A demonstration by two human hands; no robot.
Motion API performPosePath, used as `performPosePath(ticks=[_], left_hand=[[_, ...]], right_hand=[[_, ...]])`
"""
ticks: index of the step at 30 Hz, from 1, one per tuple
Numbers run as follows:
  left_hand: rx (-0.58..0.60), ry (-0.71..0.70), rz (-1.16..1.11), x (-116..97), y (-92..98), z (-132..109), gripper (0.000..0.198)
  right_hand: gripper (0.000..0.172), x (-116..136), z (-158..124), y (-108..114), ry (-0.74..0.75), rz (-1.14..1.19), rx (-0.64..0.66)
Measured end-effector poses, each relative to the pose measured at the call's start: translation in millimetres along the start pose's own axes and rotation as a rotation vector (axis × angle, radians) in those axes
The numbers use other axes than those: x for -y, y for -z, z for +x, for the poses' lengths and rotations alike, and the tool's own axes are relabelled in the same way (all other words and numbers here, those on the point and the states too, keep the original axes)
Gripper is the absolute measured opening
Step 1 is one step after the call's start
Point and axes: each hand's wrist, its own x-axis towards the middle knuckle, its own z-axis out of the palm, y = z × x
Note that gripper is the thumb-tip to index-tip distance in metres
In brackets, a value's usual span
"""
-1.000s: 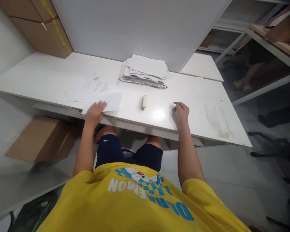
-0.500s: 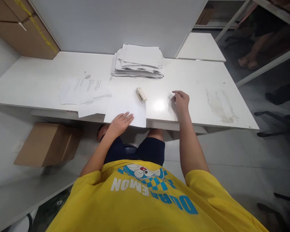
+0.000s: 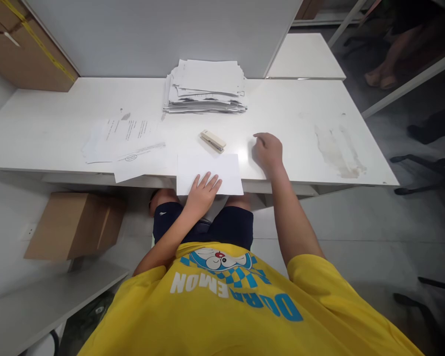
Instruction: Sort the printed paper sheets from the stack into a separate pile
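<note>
Left hand (image 3: 203, 194) is lying flat on the white paper (image 3: 187, 168), fingers spread and gripping nothing, while the right hand (image 3: 269, 151) is hovering or resting over the tabletop (image 3: 292, 109), fingers curled; whether it's pinching anything, I can't tell from here. That paper is sitting right in front of the person, its near edge poking past the tabletop's front edge, and the stapler (image 3: 212, 140) is lying aslant just beyond it. Off to the left, printed sheets (image 3: 128, 136) are overlapping loosely, and a thick paper stack (image 3: 207, 79) is standing at the back. Looks to me like the person is at the placing step, steadying the paper. Next move, I'm reckoning, is calling for the paper being kept square under that palm and the right hand being brought over to it.
</note>
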Motion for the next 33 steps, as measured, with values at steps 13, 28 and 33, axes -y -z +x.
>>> performPosePath(ticks=[13,28,33], left_hand=[[0.027,0.098,-0.045,-5,-4.6,17,0.052],[-0.061,0.068,-0.027,-10,-31.2,-26,0.051],[-0.089,0.077,-0.022,-11,-29.3,-24,0.048]], right_hand=[[0.067,69,-10,-34,0.423,0.041,0.365],[0.05,69,-24,-44,0.366,0.292,0.348],[0.053,69,-25,-43,0.32,0.351,0.325]])
